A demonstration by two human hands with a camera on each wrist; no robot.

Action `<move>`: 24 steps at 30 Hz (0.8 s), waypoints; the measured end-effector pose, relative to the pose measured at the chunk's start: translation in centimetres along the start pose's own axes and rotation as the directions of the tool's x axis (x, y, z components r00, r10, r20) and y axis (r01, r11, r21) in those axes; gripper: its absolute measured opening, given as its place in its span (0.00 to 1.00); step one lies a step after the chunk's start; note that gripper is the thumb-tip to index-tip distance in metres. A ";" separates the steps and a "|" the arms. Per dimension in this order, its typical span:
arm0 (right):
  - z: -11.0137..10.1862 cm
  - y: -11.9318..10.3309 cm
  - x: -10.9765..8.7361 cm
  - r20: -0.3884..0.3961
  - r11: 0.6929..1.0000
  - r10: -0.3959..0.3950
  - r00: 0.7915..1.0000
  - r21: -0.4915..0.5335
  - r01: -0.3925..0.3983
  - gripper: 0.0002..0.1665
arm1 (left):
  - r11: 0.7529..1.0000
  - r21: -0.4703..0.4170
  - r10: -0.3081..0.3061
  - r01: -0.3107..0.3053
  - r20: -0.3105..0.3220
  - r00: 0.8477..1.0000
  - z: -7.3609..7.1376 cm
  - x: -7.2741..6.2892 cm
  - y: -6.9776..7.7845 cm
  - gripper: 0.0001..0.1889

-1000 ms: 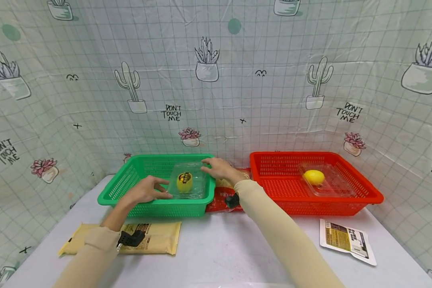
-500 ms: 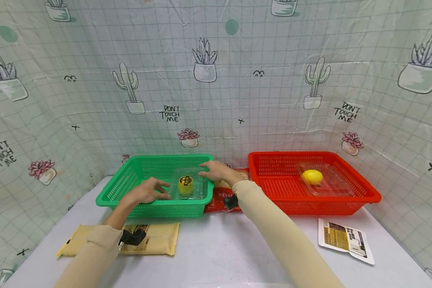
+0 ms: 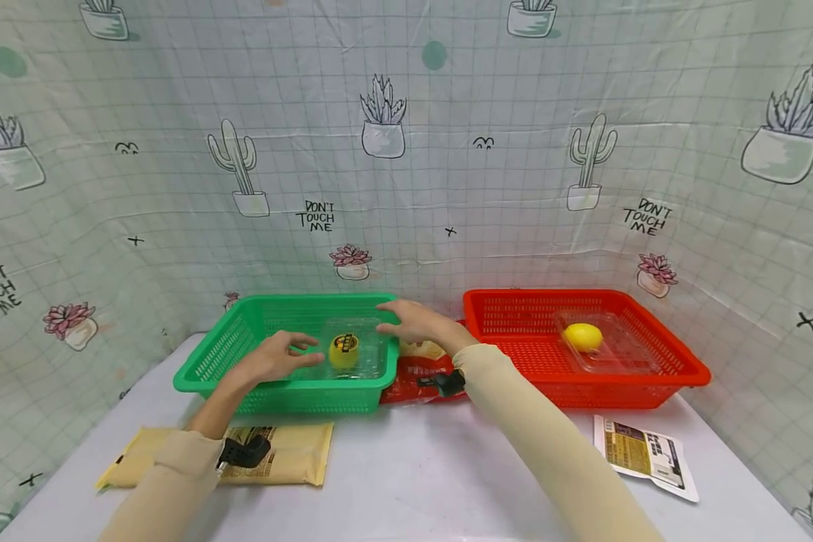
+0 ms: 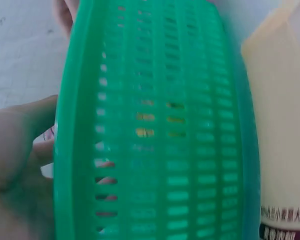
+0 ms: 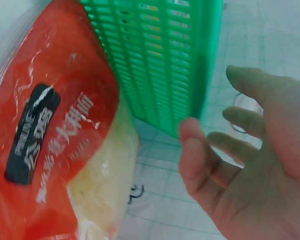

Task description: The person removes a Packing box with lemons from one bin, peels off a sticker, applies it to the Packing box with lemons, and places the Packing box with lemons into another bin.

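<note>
A clear plastic box (image 3: 371,363) with a yellow lemon (image 3: 342,357) and a black label lies in the right part of the green basket (image 3: 281,385). My left hand (image 3: 279,357) is over the basket's front rim, left of the box, with fingers extended and apart. My right hand (image 3: 416,324) is over the right rim, its fingers loosely bent toward the box and holding nothing. In the right wrist view, a gap separates that hand (image 5: 255,145) from the basket wall (image 5: 155,55). The left wrist view hides part of the left hand (image 4: 17,165) behind the rim.
A red and clear food bag (image 3: 416,376) stands between the green basket and a red basket (image 3: 583,393). The red one holds another clear box (image 3: 626,354) with a lemon (image 3: 583,337). A beige packet (image 3: 291,455) and a white pouch (image 3: 647,457) lie in front.
The clear box sits slightly lower in the green basket than a second ago. Both hands have drawn a little away from its sides. The head view has shifted slightly.
</note>
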State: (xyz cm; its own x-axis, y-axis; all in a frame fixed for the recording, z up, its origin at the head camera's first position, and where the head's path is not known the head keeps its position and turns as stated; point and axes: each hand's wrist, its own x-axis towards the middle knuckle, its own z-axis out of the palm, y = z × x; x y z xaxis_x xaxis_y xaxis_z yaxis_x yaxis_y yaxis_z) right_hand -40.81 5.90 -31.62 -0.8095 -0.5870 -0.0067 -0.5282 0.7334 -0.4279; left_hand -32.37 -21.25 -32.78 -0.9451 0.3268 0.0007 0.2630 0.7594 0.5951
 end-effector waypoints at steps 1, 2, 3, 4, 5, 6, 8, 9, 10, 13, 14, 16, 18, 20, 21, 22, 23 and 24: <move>-0.2 0.0 -0.4 0.002 1.000 -0.010 1.000 0.005 0.010 0.35 | 1.000 -0.001 0.017 -0.017 -0.022 1.000 0.1 -0.1 0.2 0.27; -0.4 0.1 -0.8 0.003 1.000 -0.020 1.000 0.012 0.020 0.35 | 0.999 0.003 0.036 -0.036 -0.043 0.998 0.2 -0.1 0.5 0.27; -0.6 0.2 -1.3 0.003 0.999 -0.027 1.000 0.019 0.027 0.36 | 0.998 0.010 0.055 -0.054 -0.065 0.996 0.3 -0.1 0.8 0.27; -0.8 0.4 -1.8 0.001 0.999 -0.034 0.999 0.027 0.034 0.36 | 0.997 0.015 0.071 -0.070 -0.087 0.994 0.4 -0.1 1.1 0.27; -1.0 0.5 -2.3 -0.008 0.999 -0.040 0.999 0.025 0.040 0.36 | 0.996 0.023 0.092 -0.090 -0.111 0.990 0.6 -0.1 1.4 0.26; -1.2 0.7 -2.8 -0.015 0.999 -0.045 0.999 0.029 0.045 0.37 | 0.994 0.028 0.111 -0.108 -0.131 0.985 0.8 -0.1 1.7 0.25; -1.6 1.0 -4.0 -0.034 0.998 -0.054 0.998 0.033 0.055 0.36 | 0.989 0.032 0.146 -0.143 -0.166 0.975 1.2 -0.1 2.4 0.24; -1.8 1.2 -4.6 -0.049 0.998 -0.061 0.997 0.029 0.062 0.36 | 0.986 0.029 0.166 -0.163 -0.182 0.969 1.4 -0.1 2.8 0.23; -2.0 1.4 -5.2 -0.065 0.997 -0.066 0.996 0.024 0.068 0.35 | 0.982 0.026 0.186 -0.185 -0.197 0.963 1.6 0.0 3.2 0.22; -2.8 2.1 -7.4 -0.102 0.997 -0.065 0.993 0.023 0.068 0.34 | 0.967 0.014 0.251 -0.254 -0.228 0.941 2.5 0.3 4.6 0.18; -3.0 2.3 -8.2 -0.116 0.997 -0.070 0.991 0.015 0.072 0.33 | 0.961 0.013 0.273 -0.277 -0.233 0.933 2.8 0.4 5.1 0.17; -3.5 2.9 -9.9 -0.141 0.998 -0.070 0.987 -0.007 0.070 0.33 | 0.949 0.016 0.310 -0.315 -0.234 0.922 3.5 0.6 6.0 0.16; -3.9 3.7 -11.5 -0.166 0.998 -0.067 0.984 -0.030 0.063 0.33 | 0.938 0.009 0.340 -0.347 -0.227 0.913 4.2 0.9 7.0 0.15; -4.3 4.5 -13.1 -0.190 0.997 -0.052 0.980 -0.058 0.042 0.32 | 0.926 0.007 0.370 -0.377 -0.218 0.903 4.7 1.2 8.0 0.14; -4.5 4.9 -13.8 -0.204 0.997 -0.038 0.978 -0.074 0.023 0.32 | 0.919 -0.004 0.385 -0.395 -0.213 0.898 5.0 1.4 8.4 0.14; -4.8 5.4 -14.5 -0.216 0.997 -0.023 0.976 -0.078 0.006 0.32 | 0.911 -0.015 0.399 -0.411 -0.208 0.893 5.3 1.6 8.9 0.14; -5.0 5.9 -15.3 -0.230 0.996 -0.010 0.973 -0.085 -0.010 0.31 | 0.905 -0.022 0.413 -0.426 -0.203 0.888 5.6 1.8 9.3 0.14; -5.2 6.4 -16.0 -0.242 0.996 0.000 0.970 -0.090 -0.023 0.31 | 0.898 -0.026 0.426 -0.439 -0.197 0.883 5.8 2.0 9.7 0.13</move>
State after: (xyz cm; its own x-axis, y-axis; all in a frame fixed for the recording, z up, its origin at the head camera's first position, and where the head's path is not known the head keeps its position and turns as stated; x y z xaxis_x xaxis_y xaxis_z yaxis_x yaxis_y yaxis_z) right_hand -32.59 21.74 -29.52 -0.8476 -0.4863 0.2126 -0.5307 0.7742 -0.3450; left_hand -30.60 -9.93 -31.67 -0.7610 0.5010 0.4121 0.6457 0.5239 0.5555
